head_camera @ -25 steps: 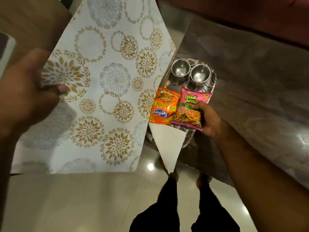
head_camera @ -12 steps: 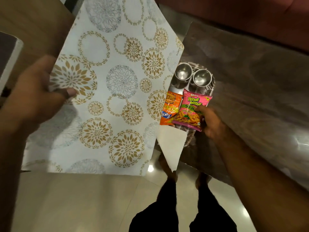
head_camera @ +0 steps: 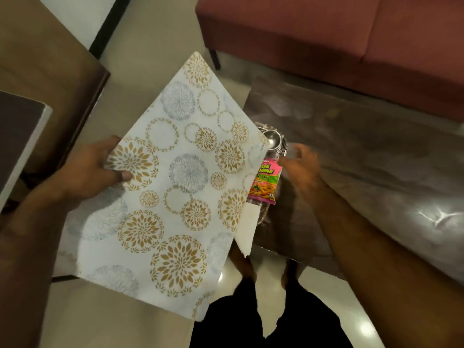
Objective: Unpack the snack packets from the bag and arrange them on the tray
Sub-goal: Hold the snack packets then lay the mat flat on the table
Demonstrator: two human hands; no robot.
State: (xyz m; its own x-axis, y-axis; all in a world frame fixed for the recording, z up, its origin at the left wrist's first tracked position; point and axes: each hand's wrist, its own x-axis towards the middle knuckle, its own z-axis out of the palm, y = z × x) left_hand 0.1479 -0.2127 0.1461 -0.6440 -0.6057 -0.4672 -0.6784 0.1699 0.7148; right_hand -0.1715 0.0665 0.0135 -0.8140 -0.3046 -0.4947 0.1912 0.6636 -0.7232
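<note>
**Q:** Where is the snack packet, and which way does it point?

**A:** The pink snack packet (head_camera: 265, 182) lies right of centre on a steel tray (head_camera: 264, 214). Its long axis runs up and down the frame. The printed top points toward the upper edge and leans slightly right. Its left edge is hidden behind the bag (head_camera: 170, 197).

**Q:** What about the hands?

**A:** The right hand (head_camera: 301, 167) is blurred, just right of the packet, with its fingers loosely spread and nothing in them. I cannot tell whether a fingertip touches the packet. The left hand (head_camera: 93, 169), at centre left, pinches the edge of the bag, with the thumb on its patterned face.

**Q:** What is around them?

**A:** A steel cup (head_camera: 272, 139) peeks out above the packet. The tray sits on a dark glossy table (head_camera: 364, 159), and a red sofa (head_camera: 351, 33) fills the upper right.
</note>
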